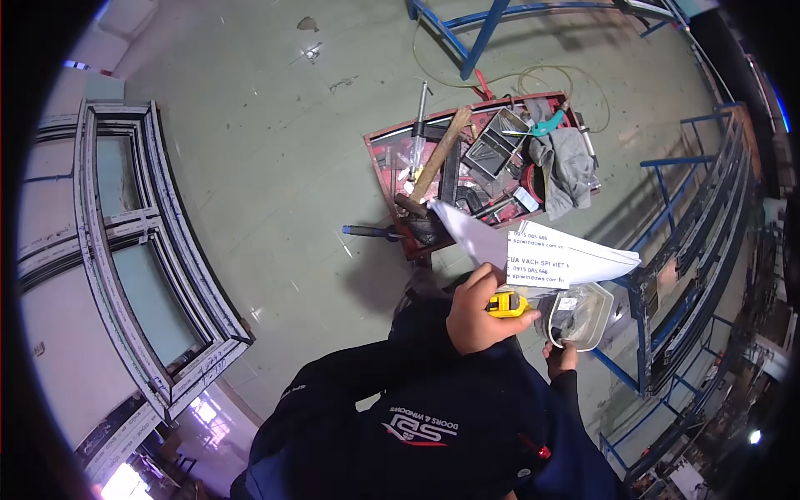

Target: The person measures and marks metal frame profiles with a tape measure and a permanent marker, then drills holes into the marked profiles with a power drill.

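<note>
My left hand (481, 315) is closed around a small yellow-and-black tool (508, 305), whose exact kind is partly hidden by my fingers. Printed paper sheets (537, 265) fan out from the top of the same hand. To its right, my right hand (561, 358) grips the near rim of a pale see-through plastic tub (593, 321). Inside the tub lies a dark packet with a white label (567, 305). Part of the tub's near side is covered by my right fingers.
Ahead stands a red tool cart (379, 158) holding a hammer (442, 154), a divided tray (497, 143), a teal air gun (550, 123) and a grey cloth (567, 167). Window frames (117, 250) lean left. Blue racks (646, 333) stand right, and a hose (467, 85) crosses the floor.
</note>
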Tool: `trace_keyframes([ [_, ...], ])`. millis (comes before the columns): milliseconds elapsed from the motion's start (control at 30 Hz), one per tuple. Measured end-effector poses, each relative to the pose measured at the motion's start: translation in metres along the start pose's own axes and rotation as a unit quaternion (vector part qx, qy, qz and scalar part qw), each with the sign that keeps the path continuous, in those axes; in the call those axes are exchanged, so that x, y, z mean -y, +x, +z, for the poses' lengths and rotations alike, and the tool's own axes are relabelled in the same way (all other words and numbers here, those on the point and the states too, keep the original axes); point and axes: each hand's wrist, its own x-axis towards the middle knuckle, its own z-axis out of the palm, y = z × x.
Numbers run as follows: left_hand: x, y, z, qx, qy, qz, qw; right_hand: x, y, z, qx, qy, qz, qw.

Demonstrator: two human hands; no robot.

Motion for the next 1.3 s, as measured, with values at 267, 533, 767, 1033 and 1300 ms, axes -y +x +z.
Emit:
trace_keyframes([
  [267,0.01,0.065,0.0,-0.125,-0.066,-0.046,0.989,-0.045,0.024,-0.023,0.023,0.056,0.026,0.998],
  [533,0.226,0.209,-0.093,-0.354,-0.181,-0.209,0.894,-0.06,-0.006,0.011,-0.115,0.097,-0.003,0.989],
  [767,0.29,0.17,-0.142,-0.322,-0.142,-0.294,0.889,-0.028,-0.018,0.11,-0.035,-0.016,-0.133,0.99],
  [1033,0.272,0.122,-0.174,-0.273,-0.019,-0.349,0.896,-0.036,0.065,0.294,0.078,-0.292,-0.344,0.889],
  [1300,0.179,0.101,-0.159,-0.323,0.003,-0.193,0.926,-0.019,0.047,0.318,0.15,-0.275,-0.249,0.916],
])
